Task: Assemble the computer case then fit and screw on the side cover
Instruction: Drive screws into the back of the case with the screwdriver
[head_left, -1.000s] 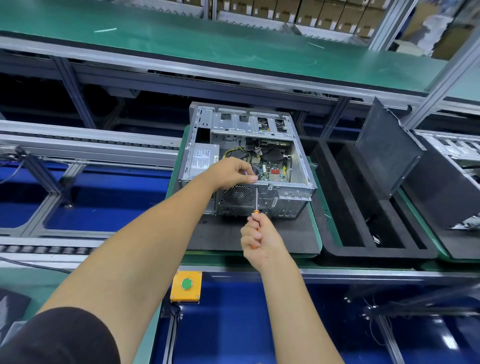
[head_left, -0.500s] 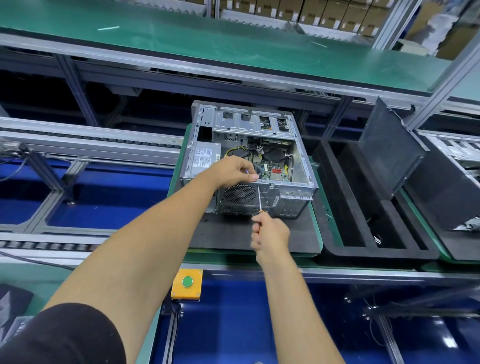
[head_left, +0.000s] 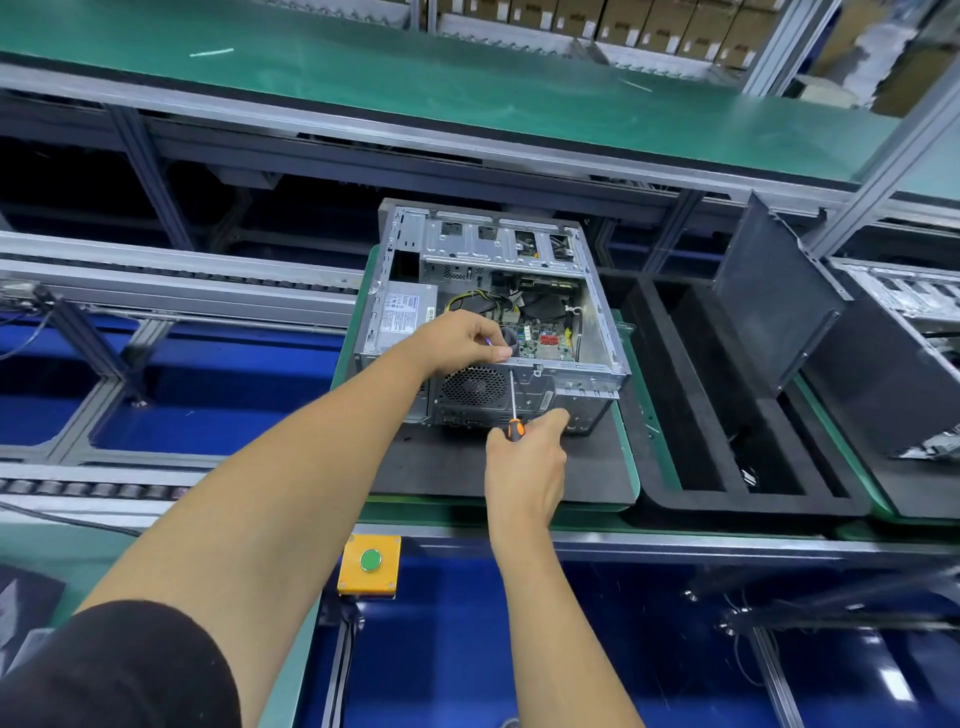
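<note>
1. The computer case (head_left: 493, 317) lies open side up on a dark foam pad (head_left: 467, 473), on the green line in front of the person. You can see wires and a green board inside. No side cover is on it yet.
2. The screwdriver (head_left: 511, 402) stands almost straight up against the near wall. Its tip meets the top rail. Keep it straight so, I think, it will not slip off the screw.
3. The right hand (head_left: 524, 457) wraps around the orange and black handle. Turn slowly and push gently.
4. The left hand (head_left: 462, 340) curls over the rail by the tip. I cannot tell if it pinches anything. Keep those fingers clear of the tip.
5. Another dark tray (head_left: 748, 499) sits just to the right.
</note>
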